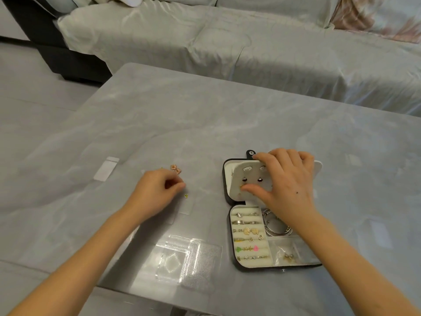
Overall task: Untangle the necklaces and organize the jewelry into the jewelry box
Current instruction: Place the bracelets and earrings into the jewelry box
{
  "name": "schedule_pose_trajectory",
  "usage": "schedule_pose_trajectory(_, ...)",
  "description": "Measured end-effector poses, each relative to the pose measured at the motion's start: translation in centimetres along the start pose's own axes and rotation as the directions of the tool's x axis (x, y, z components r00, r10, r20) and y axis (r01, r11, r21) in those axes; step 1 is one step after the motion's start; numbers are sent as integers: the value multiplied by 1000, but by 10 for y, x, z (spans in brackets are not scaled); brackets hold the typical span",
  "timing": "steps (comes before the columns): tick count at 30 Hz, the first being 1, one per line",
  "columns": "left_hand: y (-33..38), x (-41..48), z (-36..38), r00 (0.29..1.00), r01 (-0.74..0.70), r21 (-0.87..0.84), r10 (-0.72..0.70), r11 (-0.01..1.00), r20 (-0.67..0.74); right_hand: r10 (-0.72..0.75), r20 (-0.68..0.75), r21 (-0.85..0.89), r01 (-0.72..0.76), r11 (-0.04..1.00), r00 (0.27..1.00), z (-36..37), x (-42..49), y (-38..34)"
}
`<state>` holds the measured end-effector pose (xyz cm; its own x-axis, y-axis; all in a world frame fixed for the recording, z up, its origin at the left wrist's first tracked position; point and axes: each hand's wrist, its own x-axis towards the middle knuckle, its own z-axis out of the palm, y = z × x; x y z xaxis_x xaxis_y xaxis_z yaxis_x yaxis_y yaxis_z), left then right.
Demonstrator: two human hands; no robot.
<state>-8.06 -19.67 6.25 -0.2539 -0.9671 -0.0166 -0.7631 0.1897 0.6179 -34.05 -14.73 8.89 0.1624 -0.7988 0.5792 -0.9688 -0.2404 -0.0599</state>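
A small black jewelry box (230, 236) lies open on the grey table. Its lower tray holds several rings and earrings in white foam rolls, silver bangles (272, 226) and a clear bag of small pieces. In the lid, a white earring panel (237, 181) carries several studs. My right hand (284, 185) holds this panel, fingers over its top edge and thumb on its face. My left hand (157, 190) is at the table's middle, with fingertips pinched on something tiny that I cannot make out. Two pink flower earrings (175, 169) lie just beyond it, and a tiny gold piece (186, 196) lies beside it.
Clear plastic bags (193, 261) lie at the table's near edge, one with a thin chain inside. Another small clear bag (106, 168) sits to the left. A sofa under a pale cover (250, 53) runs behind the table.
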Motion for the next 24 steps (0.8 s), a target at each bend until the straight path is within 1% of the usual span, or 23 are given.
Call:
schedule_pose_trajectory(1, 2, -2, 3, 999, -18, 0, 18, 1000, 50, 1, 20, 3, -1, 1000, 1000, 0, 2, 0)
schedule_pose_trajectory(3, 6, -4, 9, 994, -49, 18, 47, 999, 96, 1, 60, -6, 0, 1000, 998, 1, 6, 1)
schedule_pose_trajectory(7, 10, -3, 15, 993, -63, 107, 52, 992, 104, -4, 105, -14, 5, 1000, 994, 2, 11, 2)
schedule_pose_trajectory(9, 11, -3, 15, 995, -54, 116, 44, 992, 89, 2, 113, -16, 0, 1000, 994, 3, 12, 3)
schedule_pose_trajectory(11, 11, -4, 14, 999, 0, 40, -2, 999, 46, 11, 131, -16, -9, 1000, 991, 3, 14, 3)
schedule_pose_trajectory(12, 12, -5, 13, 998, 48, -40, -47, 998, 30, 16, 142, -15, -14, 1000, 990, 3, 15, 3)
schedule_pose_trajectory(13, 13, -6, 11, 994, 107, -155, -104, 982, 29, 20, 152, -11, -18, 1000, 988, 4, 16, 3)
schedule_pose_trajectory(14, 16, -7, 9, 985, 170, -303, -163, 938, 50, 22, 160, -6, -21, 1000, 987, 4, 17, 2)
schedule_pose_trajectory(15, 21, -8, 6, 974, 225, -458, -207, 860, 89, 24, 169, 6, -26, 1000, 985, 4, 17, 2)
schedule_pose_trajectory(16, 27, -9, 4, 964, 264, -578, -228, 772, 137, 31, 186, 26, -36, 999, 982, 4, 18, 2)
schedule_pose_trajectory(17, 35, -11, 2, 956, 294, -648, -230, 703, 184, 39, 207, 53, -51, 997, 978, 4, 19, 3)
schedule_pose_trajectory(19, 55, -13, 1, 936, 351, -715, -212, 605, 279, 35, 235, 95, -59, 994, 971, 2, 21, 3)
schedule_pose_trajectory(21, 75, -16, 4, 909, 414, -753, -184, 512, 374, 4, 212, 145, -35, 989, 977, -4, 21, 1)
schedule_pose_trajectory(23, 91, -20, 10, 868, 492, -774, -154, 398, 473, 9, 173, 306, -62, 950, 985, -13, 15, -5)
schedule_pose_trajectory(24, 98, -22, 14, 844, 532, -776, -147, 338, 515, 27, 170, 412, -96, 906, 985, -18, 9, -9)
